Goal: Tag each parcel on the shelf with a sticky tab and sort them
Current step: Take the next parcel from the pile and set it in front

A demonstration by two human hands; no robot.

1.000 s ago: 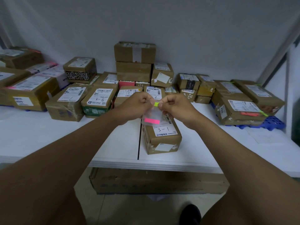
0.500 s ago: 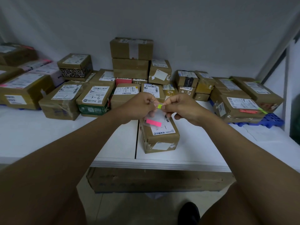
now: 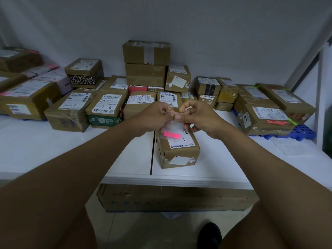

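A: Head view, the only one we have. We log the left hand (image 3: 158, 115) and right hand (image 3: 199, 117) raised together over the white shelf (image 3: 125, 159), fingertips meeting at the centre.

B: Grip state?

A: Both with fingers curled. We read the left hand as pinching the top of a clear tab sheet (image 3: 175, 126), which hangs below the knuckles with a pink sticky tab (image 3: 172, 135) across its lower part. The right hand's thumb and forefinger pinch at the same top edge; what sits between them is too small for us to tell. Its other fingers are loosely curled beneath.

B: Parcel positions?

A: The nearest parcel (image 3: 177, 150) lies alone on the shelf, directly below the hands, beside the seam between the two shelf boards, white label up. We cannot tell whether the sheet touches it. Behind, a row of parcels runs along the wall: one labelled 3-3 (image 3: 106, 112) left of centre, a three-high stack (image 3: 146, 63) at the back, and at right a parcel (image 3: 265, 119) bearing red and green tabs, resting on a blue pallet (image 3: 303, 132).

B: Below the shelf?

A: A flat cardboard box (image 3: 170, 198) on the floor, and a dark shoe (image 3: 210, 232).
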